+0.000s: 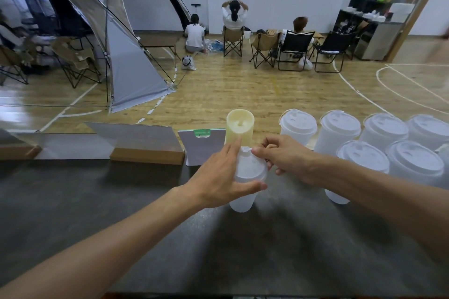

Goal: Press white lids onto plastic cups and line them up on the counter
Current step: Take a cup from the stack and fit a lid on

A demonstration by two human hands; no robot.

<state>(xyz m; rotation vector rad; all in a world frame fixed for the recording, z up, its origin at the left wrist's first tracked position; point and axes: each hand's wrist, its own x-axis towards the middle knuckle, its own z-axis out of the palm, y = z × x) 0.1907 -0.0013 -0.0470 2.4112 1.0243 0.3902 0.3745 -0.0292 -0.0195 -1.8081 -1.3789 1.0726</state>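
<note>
A frosted plastic cup [241, 202] stands on the dark counter [145, 201] with a white lid [250, 167] on top. My left hand [218, 177] wraps the cup's upper part, fingers on the far-left side and thumb across the front under the lid's rim. My right hand [284, 158] touches the lid's right edge, its fingers curled at the rim. Several lidded cups [364, 158] stand in two rows to the right, reaching the counter's right end.
A cream cylinder like a candle [240, 126] stands just behind the held cup. A small standing card [202, 147] and flat boards [143, 143] lean along the counter's far edge. Beyond lie a gym floor, a tent, folding chairs and seated people.
</note>
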